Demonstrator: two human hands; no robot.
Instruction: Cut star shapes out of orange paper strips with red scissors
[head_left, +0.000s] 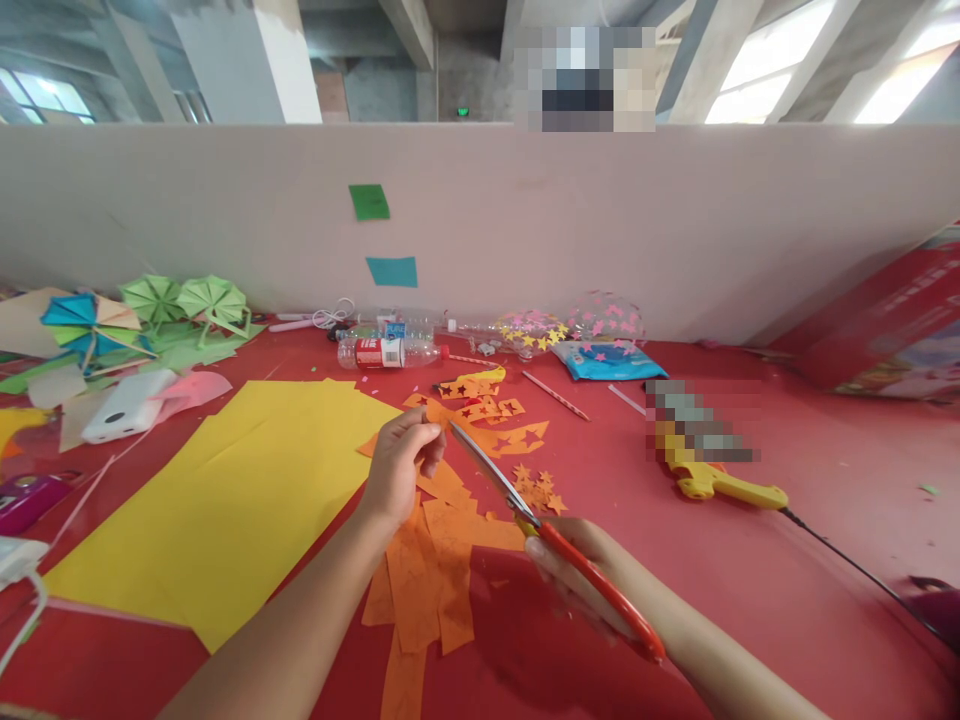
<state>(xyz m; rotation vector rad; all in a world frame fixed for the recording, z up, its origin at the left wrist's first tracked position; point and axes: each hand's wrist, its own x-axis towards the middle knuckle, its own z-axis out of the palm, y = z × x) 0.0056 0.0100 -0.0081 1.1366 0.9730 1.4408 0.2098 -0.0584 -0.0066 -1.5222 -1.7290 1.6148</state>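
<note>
My right hand grips a pair of scissors with red handles, its blades pointing up and left. The blade tips come close to my left hand. With its fingers closed in a pinch, that hand appears to hold a small piece of orange paper; part of it is hidden by the fingers. Below lie several loose strips of orange paper, overlapping on the red table. Small cut orange stars form a pile beside the blades. Farther back are orange strips with star-shaped holes.
Large yellow sheets lie to the left. A yellow glue gun with a black cord rests at right. Plastic bottles, a blue wipes packet and star-covered clear domes stand along the pale partition. Folded paper umbrellas sit back left.
</note>
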